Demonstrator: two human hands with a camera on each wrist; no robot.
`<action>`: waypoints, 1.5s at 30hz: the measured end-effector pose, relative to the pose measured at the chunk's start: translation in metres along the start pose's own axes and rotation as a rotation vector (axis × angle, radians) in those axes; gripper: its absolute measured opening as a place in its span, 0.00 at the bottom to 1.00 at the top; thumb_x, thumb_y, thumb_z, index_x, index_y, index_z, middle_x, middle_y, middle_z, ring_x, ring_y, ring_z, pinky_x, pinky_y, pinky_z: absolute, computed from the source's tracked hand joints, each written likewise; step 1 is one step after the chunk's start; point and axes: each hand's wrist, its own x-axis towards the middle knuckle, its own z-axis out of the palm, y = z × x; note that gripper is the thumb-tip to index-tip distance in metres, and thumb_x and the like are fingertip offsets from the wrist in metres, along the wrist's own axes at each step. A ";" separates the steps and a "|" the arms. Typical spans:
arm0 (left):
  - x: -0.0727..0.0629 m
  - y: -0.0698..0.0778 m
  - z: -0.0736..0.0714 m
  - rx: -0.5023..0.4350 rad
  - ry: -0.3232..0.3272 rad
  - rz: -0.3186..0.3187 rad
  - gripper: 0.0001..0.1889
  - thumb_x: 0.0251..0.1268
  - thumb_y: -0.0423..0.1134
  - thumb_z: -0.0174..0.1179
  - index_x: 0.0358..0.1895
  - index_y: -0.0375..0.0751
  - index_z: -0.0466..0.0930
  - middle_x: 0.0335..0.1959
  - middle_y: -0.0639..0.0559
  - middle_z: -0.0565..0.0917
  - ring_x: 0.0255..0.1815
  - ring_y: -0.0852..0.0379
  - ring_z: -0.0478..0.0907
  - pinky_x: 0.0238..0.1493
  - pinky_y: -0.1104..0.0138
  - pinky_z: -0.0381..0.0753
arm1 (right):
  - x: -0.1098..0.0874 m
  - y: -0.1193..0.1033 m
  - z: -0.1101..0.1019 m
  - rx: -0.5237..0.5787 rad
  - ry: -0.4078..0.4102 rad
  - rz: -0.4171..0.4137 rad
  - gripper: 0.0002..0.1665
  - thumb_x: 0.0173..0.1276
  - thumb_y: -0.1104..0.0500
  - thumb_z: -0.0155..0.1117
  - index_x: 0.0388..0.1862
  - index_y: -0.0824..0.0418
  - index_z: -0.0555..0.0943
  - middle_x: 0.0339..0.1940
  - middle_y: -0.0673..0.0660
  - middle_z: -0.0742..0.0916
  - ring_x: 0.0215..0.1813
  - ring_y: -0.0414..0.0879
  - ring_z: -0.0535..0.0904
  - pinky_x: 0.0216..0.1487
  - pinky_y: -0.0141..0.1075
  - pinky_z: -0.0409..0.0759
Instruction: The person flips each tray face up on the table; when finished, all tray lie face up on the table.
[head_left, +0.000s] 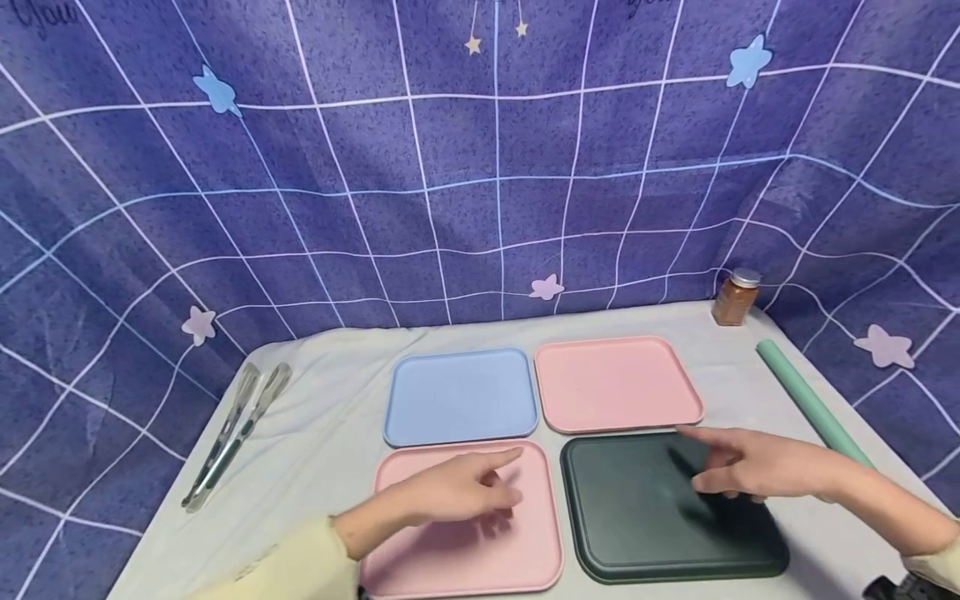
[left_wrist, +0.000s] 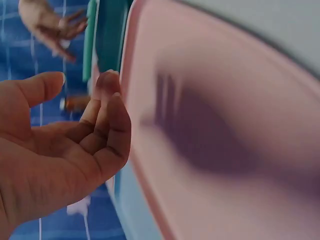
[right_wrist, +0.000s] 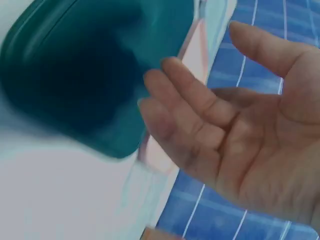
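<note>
My left hand [head_left: 461,487] hovers over the near pink tray [head_left: 450,575], fingers loosely bent and nothing held; its shadow falls on the tray in the left wrist view. Above the right part of the dark green tray [head_left: 637,517] is my right hand [head_left: 757,462], also holding nothing, its thumb apart from the relaxed fingers in the right wrist view. Behind these two trays lie a light blue tray [head_left: 461,396] on the left and a second pink tray [head_left: 618,383] on the right. No objects are visible on the four trays' surfaces.
Metal tongs [head_left: 236,437] lie on the left of the white cloth [head_left: 322,417]. A brown jar [head_left: 736,298] with a metallic lid stands at the back right. Nearby is a green rolled tube [head_left: 813,404]. A blue-purple grid curtain [head_left: 465,208] hangs behind.
</note>
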 end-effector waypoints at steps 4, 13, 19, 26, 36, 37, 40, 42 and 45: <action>0.023 0.006 0.024 -0.009 -0.003 -0.046 0.40 0.68 0.43 0.64 0.80 0.43 0.55 0.28 0.45 0.86 0.26 0.47 0.86 0.30 0.60 0.84 | -0.012 0.025 -0.010 -0.130 0.087 0.054 0.52 0.68 0.53 0.68 0.77 0.76 0.51 0.30 0.52 0.80 0.22 0.38 0.71 0.20 0.33 0.70; 0.047 0.012 0.048 -0.028 -0.147 -0.126 0.48 0.67 0.41 0.64 0.79 0.28 0.43 0.19 0.45 0.84 0.13 0.59 0.74 0.17 0.70 0.76 | -0.019 0.055 -0.005 -0.043 0.063 0.285 0.60 0.65 0.51 0.71 0.81 0.69 0.43 0.32 0.55 0.78 0.30 0.48 0.75 0.19 0.42 0.79; 0.050 0.018 0.053 0.023 -0.197 -0.195 0.50 0.66 0.42 0.65 0.78 0.24 0.39 0.14 0.47 0.80 0.10 0.60 0.73 0.13 0.71 0.70 | -0.021 0.060 -0.003 0.044 0.025 0.303 0.62 0.67 0.50 0.69 0.79 0.73 0.39 0.31 0.57 0.79 0.26 0.48 0.80 0.18 0.40 0.80; 0.050 0.018 0.052 0.075 -0.244 -0.207 0.52 0.67 0.44 0.64 0.78 0.24 0.36 0.13 0.50 0.79 0.11 0.61 0.73 0.15 0.72 0.69 | -0.020 0.066 -0.005 0.124 -0.010 0.327 0.63 0.67 0.49 0.69 0.80 0.73 0.37 0.34 0.58 0.81 0.24 0.46 0.83 0.19 0.38 0.82; 0.052 0.008 0.049 -0.014 -0.295 -0.170 0.52 0.67 0.40 0.64 0.79 0.26 0.33 0.14 0.54 0.80 0.10 0.61 0.73 0.13 0.72 0.67 | -0.021 0.079 -0.011 0.280 -0.081 0.301 0.62 0.69 0.55 0.66 0.80 0.70 0.32 0.35 0.62 0.83 0.27 0.47 0.87 0.22 0.39 0.84; 0.052 0.008 0.049 -0.014 -0.298 -0.169 0.52 0.68 0.40 0.64 0.79 0.26 0.32 0.15 0.54 0.80 0.10 0.61 0.74 0.13 0.72 0.67 | -0.020 0.080 -0.011 0.286 -0.085 0.300 0.62 0.68 0.55 0.67 0.79 0.70 0.32 0.35 0.63 0.83 0.27 0.47 0.87 0.22 0.38 0.84; 0.053 0.007 0.047 -0.017 -0.310 -0.165 0.52 0.68 0.39 0.64 0.79 0.26 0.32 0.16 0.54 0.81 0.10 0.61 0.74 0.14 0.72 0.67 | -0.018 0.081 -0.011 0.290 -0.088 0.307 0.63 0.67 0.55 0.67 0.80 0.70 0.32 0.34 0.63 0.84 0.26 0.47 0.87 0.22 0.38 0.84; 0.053 0.005 0.046 -0.019 -0.321 -0.158 0.52 0.69 0.39 0.63 0.79 0.27 0.31 0.17 0.54 0.81 0.11 0.61 0.74 0.14 0.72 0.68 | -0.018 0.082 -0.011 0.285 -0.086 0.309 0.63 0.67 0.55 0.68 0.80 0.71 0.32 0.34 0.63 0.84 0.26 0.47 0.87 0.22 0.38 0.84; 0.054 0.003 0.045 -0.021 -0.323 -0.141 0.52 0.69 0.39 0.63 0.79 0.27 0.31 0.18 0.51 0.82 0.11 0.61 0.75 0.14 0.71 0.69 | -0.018 0.082 -0.011 0.278 -0.084 0.301 0.63 0.67 0.56 0.67 0.79 0.71 0.32 0.33 0.63 0.84 0.26 0.47 0.87 0.22 0.38 0.84</action>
